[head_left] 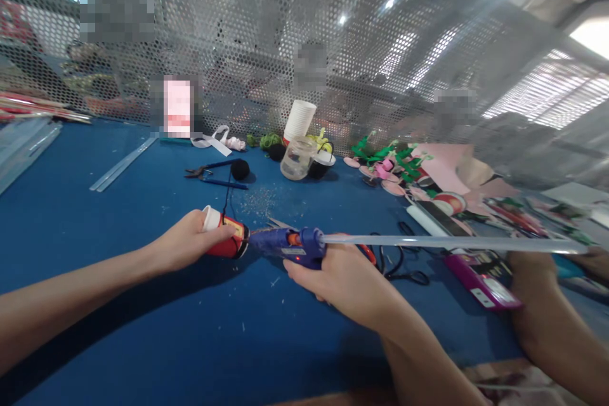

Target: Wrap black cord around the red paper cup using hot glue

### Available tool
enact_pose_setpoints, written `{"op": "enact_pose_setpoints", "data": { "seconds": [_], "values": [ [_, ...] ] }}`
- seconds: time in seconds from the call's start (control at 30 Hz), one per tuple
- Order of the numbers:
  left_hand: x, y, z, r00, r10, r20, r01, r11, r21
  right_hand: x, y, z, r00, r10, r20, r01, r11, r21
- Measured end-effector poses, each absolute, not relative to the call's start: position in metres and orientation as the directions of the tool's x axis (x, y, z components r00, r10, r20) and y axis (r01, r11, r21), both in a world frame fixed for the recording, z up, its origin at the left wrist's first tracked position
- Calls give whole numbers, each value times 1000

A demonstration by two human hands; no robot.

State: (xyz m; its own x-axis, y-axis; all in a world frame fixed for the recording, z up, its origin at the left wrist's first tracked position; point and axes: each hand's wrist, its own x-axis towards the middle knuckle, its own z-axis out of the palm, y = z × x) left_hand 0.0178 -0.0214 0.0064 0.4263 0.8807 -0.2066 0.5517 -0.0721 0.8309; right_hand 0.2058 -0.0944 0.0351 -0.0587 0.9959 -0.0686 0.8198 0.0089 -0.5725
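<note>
My left hand [185,241] is wrapped round a red paper cup [227,246] lying on its side, white rim toward the palm and a black band at its base. A dark strand of yarn runs from the cup up to a black yarn ball [240,169]. In my right hand [345,276] is a blue hot glue gun [304,247], its nozzle end against or very near the cup's base; which of the two I cannot tell. A long clear glue stick [442,242] sticks out of the gun's back to the right.
Pliers [202,172] lie beside the yarn ball. Behind stand a clear jar [297,158], stacked white cups [299,118] and a black cup [320,166]. Paper flowers [385,168], a purple box [483,282] and another person's arm [547,311] are at the right. Perforated metal sheeting [266,25] bounds the blue table.
</note>
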Motion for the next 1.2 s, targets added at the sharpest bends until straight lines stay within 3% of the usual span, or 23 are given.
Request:
{"op": "enact_pose_setpoints", "data": {
  "seconds": [0.4,0.6,0.73,0.8,0.87,1.07,1.2],
  "values": [
    [18,-19,4,408,887,-214,520,-34,853,209,-95,32,-97,985,-145,764,-20,-645],
    [14,-17,-4,423,896,-136,483,-96,870,225,-77,27,-84,993,-89,480,-38,-877],
    [10,-18,-11,449,893,-17,435,-202,877,239,-53,13,108,991,82,259,52,-965],
    [8,-19,-13,478,877,53,399,-271,876,245,-40,5,167,978,126,289,73,-954],
    [8,-22,-12,507,855,109,377,-334,863,248,-27,-4,196,976,98,457,-3,-890],
    [8,-24,-10,576,795,190,372,-462,806,251,1,-28,201,979,39,669,-109,-735],
    [8,-23,-12,577,793,196,393,-480,784,250,7,-33,248,959,139,782,-113,-613]
  ]
}}
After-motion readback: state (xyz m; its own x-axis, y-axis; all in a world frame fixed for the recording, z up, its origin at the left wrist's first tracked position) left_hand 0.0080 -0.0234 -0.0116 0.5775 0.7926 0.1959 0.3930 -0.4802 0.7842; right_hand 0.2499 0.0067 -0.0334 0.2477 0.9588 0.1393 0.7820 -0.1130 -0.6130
